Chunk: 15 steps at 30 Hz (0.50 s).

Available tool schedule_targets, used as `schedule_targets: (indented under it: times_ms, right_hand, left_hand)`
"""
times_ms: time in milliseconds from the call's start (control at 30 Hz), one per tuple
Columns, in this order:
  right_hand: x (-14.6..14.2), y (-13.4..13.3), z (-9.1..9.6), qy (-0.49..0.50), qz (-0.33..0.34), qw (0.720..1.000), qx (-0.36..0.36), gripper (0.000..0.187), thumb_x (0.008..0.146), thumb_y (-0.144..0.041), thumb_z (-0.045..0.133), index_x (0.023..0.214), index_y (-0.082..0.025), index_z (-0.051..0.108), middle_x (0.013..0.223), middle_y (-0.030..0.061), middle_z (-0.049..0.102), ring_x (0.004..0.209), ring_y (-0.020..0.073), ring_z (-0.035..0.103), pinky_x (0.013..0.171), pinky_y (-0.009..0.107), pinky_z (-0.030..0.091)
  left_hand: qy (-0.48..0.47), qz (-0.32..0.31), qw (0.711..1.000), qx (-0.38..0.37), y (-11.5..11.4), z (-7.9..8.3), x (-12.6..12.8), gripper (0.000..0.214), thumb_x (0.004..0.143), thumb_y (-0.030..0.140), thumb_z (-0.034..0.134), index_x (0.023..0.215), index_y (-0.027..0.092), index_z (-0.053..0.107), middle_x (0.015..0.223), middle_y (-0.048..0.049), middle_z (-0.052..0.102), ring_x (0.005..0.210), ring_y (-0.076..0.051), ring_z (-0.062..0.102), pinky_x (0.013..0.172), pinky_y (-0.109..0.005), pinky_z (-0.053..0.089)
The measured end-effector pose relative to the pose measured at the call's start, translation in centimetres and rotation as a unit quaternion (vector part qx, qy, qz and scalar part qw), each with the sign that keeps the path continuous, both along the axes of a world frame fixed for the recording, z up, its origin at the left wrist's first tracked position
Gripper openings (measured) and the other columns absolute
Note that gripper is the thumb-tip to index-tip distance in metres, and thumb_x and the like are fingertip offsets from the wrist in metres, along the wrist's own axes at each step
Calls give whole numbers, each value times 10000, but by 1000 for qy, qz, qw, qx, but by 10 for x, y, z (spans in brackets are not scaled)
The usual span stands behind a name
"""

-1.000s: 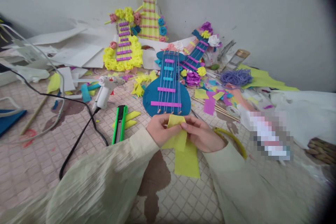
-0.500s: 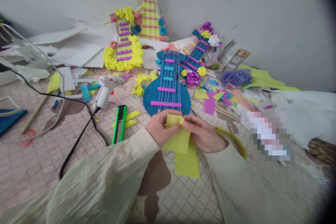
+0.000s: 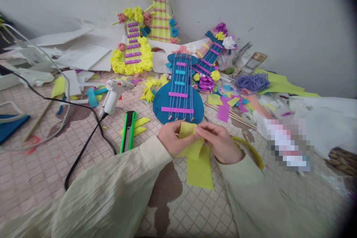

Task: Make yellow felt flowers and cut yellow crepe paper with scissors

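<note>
Both hands meet low in the middle of the view, over a tiled floor mat. My left hand (image 3: 171, 139) and my right hand (image 3: 219, 141) pinch the top of a yellow paper strip (image 3: 192, 143) between their fingertips, the paper folded or rolled at its upper edge. A second yellow paper piece (image 3: 201, 173) lies flat on the mat just below the hands. Right beyond my fingers lies a blue paper guitar (image 3: 178, 98) with purple bars and string lines.
A white glue gun (image 3: 113, 95) with a black cord and a green utility knife (image 3: 128, 131) lie to the left. Yellow guitar crafts (image 3: 134, 50) and another blue one (image 3: 210, 57) lean at the wall. Paper scraps, wooden sticks, purple cord (image 3: 251, 81) and a jar clutter the right.
My fingers have worked the top of the yellow strip further, so less of it hangs below my hands. The view shifted slightly; nothing else moved.
</note>
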State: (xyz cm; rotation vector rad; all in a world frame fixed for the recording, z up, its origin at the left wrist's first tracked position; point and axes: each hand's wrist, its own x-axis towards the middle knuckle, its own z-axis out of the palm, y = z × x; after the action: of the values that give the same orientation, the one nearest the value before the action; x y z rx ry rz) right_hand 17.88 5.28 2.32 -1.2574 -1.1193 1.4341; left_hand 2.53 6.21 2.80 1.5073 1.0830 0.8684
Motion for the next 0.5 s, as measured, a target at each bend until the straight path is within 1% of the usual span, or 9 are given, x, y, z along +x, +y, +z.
schedule_targets:
  times_ms: [100, 333, 500]
  right_hand:
    - [-1, -1, 2, 13, -6, 1000, -9, 129, 631, -317, 693, 660, -197, 655, 638, -18, 569, 599, 109, 498, 595, 273, 371]
    - [-3, -1, 2, 42, -10, 999, -25, 145, 639, -333, 682, 673, -194, 659, 605, -19, 553, 573, 113, 478, 553, 265, 366]
    - [-2, 0, 0, 27, -13, 999, -14, 147, 639, -331, 684, 674, -190, 654, 620, -15, 551, 587, 115, 475, 564, 267, 371]
  left_hand:
    - [32, -10, 999, -11, 1, -1, -1, 296, 666, 403, 567, 725, 118, 622, 641, -42, 625, 563, -137, 560, 473, -223, 428]
    - [29, -7, 999, -32, 0, 1, -1, 242, 663, 330, 556, 749, 114, 622, 686, -60, 662, 591, -165, 602, 493, -239, 457]
    - [17, -4, 999, -37, -2, 4, 0, 216, 648, 299, 562, 750, 118, 623, 676, -56, 657, 585, -164, 598, 486, -239, 458]
